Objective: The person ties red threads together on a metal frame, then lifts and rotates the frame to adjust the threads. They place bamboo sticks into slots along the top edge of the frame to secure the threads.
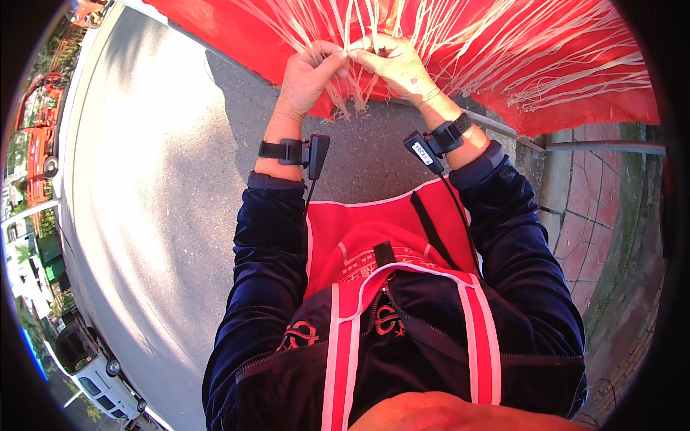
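Head view: both hands are working close together at the top of the frame, the left hand (307, 72) and right hand (397, 66) each pinching pale strings (352, 86) hanging from the red fabric (503, 65) above the grey road (144, 179).

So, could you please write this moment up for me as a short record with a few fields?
setting: outdoors, asphalt road beside a brick pavement
left hand: fingers closed on pale strings
right hand: fingers closed on the same bunch of strings, touching the left hand
strings: hang from a red cloth, ends loose
wrists: black strap with a small device on each
clothing: dark blue jacket, red vest
nearby: white vehicle at lower left
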`<state>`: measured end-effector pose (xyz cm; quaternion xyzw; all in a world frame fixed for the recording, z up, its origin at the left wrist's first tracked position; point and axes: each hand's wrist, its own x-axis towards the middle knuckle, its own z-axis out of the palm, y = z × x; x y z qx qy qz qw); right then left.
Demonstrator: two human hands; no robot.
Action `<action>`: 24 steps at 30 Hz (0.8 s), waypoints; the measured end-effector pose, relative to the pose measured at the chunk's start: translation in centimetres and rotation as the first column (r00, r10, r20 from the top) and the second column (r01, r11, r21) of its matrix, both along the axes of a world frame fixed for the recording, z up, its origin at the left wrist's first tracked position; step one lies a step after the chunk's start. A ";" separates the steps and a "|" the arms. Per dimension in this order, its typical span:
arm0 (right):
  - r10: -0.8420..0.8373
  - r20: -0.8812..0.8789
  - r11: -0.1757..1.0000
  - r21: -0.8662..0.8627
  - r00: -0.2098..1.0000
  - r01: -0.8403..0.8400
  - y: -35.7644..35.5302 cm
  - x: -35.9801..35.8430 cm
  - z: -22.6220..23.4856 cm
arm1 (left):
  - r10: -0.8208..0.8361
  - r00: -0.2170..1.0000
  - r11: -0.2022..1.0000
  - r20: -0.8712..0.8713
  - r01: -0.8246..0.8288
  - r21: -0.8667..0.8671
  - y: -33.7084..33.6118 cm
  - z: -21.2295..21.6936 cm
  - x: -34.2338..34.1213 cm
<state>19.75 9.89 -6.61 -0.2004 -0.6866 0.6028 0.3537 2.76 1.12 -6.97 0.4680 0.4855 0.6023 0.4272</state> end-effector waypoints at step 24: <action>0.098 -0.298 0.947 -0.265 0.949 -0.181 3.6 2.8 -0.2 | 0.274 0.946 0.955 0.176 -0.289 0.068 -1.8 0.1 -6.2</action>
